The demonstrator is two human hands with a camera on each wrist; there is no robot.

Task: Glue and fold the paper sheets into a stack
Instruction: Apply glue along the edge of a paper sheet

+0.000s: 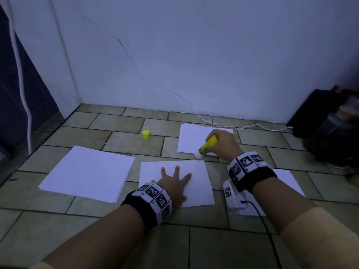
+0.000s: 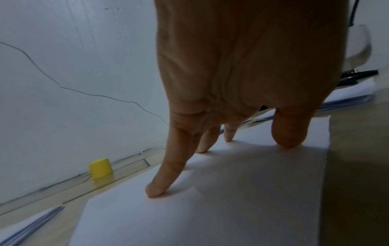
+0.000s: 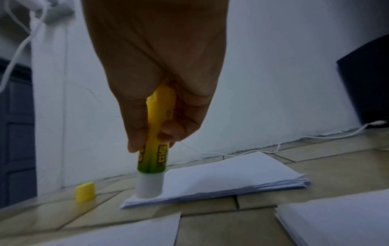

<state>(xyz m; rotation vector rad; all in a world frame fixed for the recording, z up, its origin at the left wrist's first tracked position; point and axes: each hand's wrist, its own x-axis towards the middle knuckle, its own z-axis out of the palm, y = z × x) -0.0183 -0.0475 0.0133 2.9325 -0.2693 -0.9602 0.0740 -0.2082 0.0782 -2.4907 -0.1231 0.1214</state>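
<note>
Early to middle of the job, judging by the layout on the tiled floor [image 1: 120,247]. Left hand [image 1: 173,186] flat on a single sheet [image 1: 200,183] in the centre, fingers [image 2: 162,181] spread and straight, tips pressing the paper down. Right hand [image 1: 223,144] curled round a yellow glue stick [image 1: 208,144], thumb and fingers clamped on the barrel, white tip angled down near the sheet's far right corner; whether touching paper cannot be told. Cap off already: yellow cap [image 1: 146,134] standing alone on the tiles, well apart from the stick. Flat pile of sheets [image 1: 87,171] to the left, apparently still unworked. Folded stack [image 3: 231,179] just beyond the glue tip, edges layered, probably the finished pieces. More paper [image 1: 289,181] under the right forearm, purpose unclear. Likely remaining: gluing the pinned sheet, folding it, adding it to the stack, then repeating through the left pile.
</note>
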